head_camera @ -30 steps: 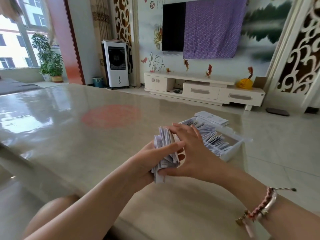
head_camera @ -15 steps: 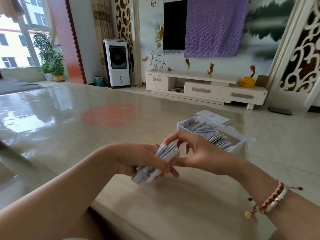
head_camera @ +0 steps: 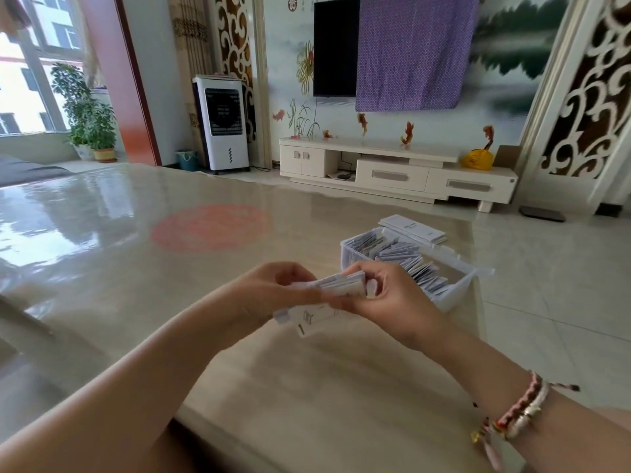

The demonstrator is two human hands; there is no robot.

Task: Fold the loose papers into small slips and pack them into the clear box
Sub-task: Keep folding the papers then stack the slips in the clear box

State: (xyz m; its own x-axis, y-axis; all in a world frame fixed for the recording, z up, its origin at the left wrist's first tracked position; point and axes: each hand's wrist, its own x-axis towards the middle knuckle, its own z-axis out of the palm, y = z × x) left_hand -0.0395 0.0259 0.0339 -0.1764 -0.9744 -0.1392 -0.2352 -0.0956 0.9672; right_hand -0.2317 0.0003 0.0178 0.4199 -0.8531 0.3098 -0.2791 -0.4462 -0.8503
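A bundle of folded white paper slips (head_camera: 336, 288) lies sideways between both hands, just above the glossy beige table (head_camera: 136, 268). My left hand (head_camera: 273, 295) grips its left end from below and behind. My right hand (head_camera: 386, 298) pinches the right end with curled fingers. A few slips (head_camera: 312, 319) stick out loosely under the bundle. Just behind my right hand, the clear box (head_camera: 457, 295) holds several rows of upright folded slips. Beyond the box lies a small flat stack of unfolded papers (head_camera: 415, 230).
The table's right edge runs close past the box, with tiled floor beyond. A pink round mark (head_camera: 210, 227) sits mid-table. Across the room are a white TV cabinet (head_camera: 396, 169), a white air cooler (head_camera: 223, 124) and a potted plant (head_camera: 88, 114).
The bundle stood upright in both hands a second ago; it has been lowered and turned to lie sideways. My right hand shifted from covering its side to pinching its right end.
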